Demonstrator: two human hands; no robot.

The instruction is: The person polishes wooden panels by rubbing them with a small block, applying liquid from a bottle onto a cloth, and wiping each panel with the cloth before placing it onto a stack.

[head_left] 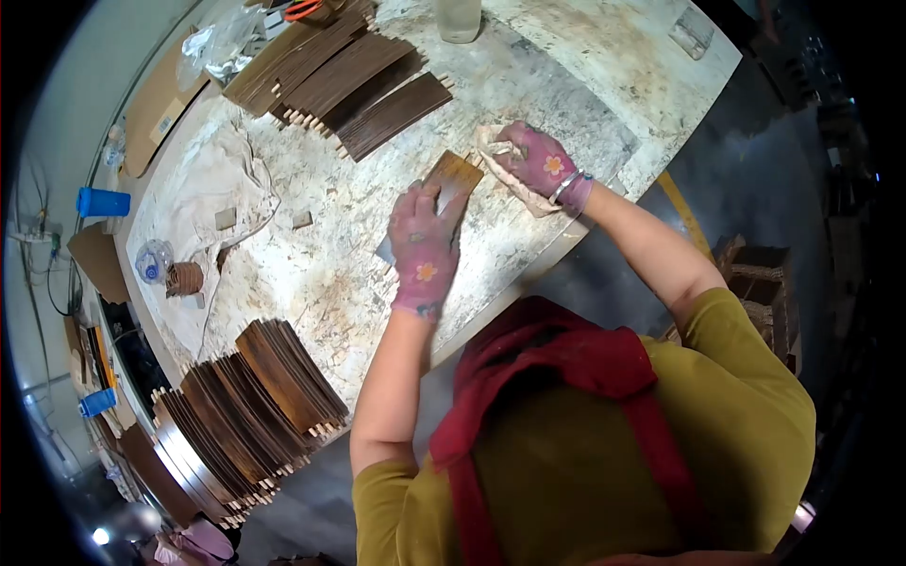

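A brown wooden board (457, 174) with small light pegs at its ends lies on the worktable under my left hand (422, 247). The fingers of that gloved hand reach over its face and grip it, covering the middle. My right hand (540, 164), also in a pink flowered glove, is closed on a crumpled pale cloth (527, 195). The cloth is bunched right at the board's far pegged end and trails toward the wrist.
Dark pegged boards stand in a row (255, 406) at the near left edge; more lie in a pile (349, 80) at the back. A pale cloth (212, 179) spreads over the left of the stained table (330, 255). A clear container (459, 21) stands behind.
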